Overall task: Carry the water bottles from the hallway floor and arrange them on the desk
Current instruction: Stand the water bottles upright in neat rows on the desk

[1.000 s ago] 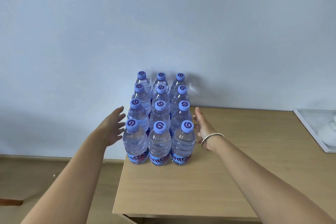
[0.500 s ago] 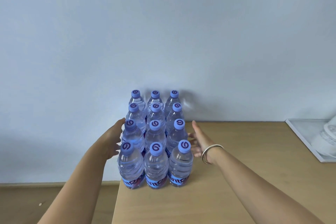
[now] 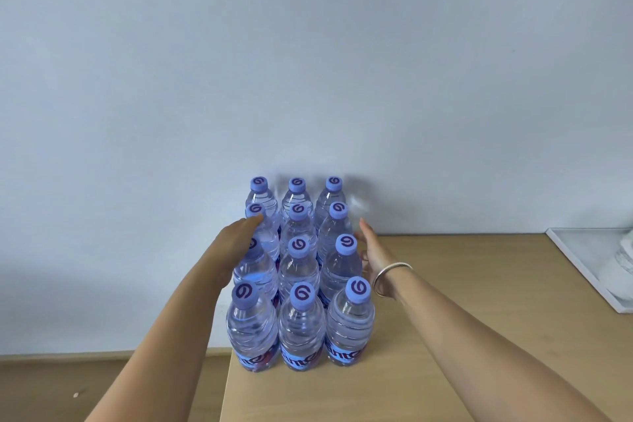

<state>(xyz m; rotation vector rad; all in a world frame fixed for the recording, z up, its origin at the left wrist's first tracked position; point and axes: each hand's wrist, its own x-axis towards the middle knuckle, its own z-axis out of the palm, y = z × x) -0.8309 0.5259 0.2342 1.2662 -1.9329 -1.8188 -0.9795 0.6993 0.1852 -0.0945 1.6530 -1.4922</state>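
Both hands closer in: left hand point(image 3: 236, 247) now flat against the bottles point(image 3: 299, 271), right hand point(image 3: 371, 252) alongside.

Both arms reach forward, left hand point(image 3: 236, 248) and right hand point(image 3: 371, 252) flat, fingers straight, palms facing inward.

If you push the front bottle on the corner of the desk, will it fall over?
Probably it could. The front left bottle is tall and narrow, so a push near its cap may tip it. It stands right at the desk edge, so it might drop off. It looks full of water, so likely heavy; a low, gentle nudge would probably just slide it.
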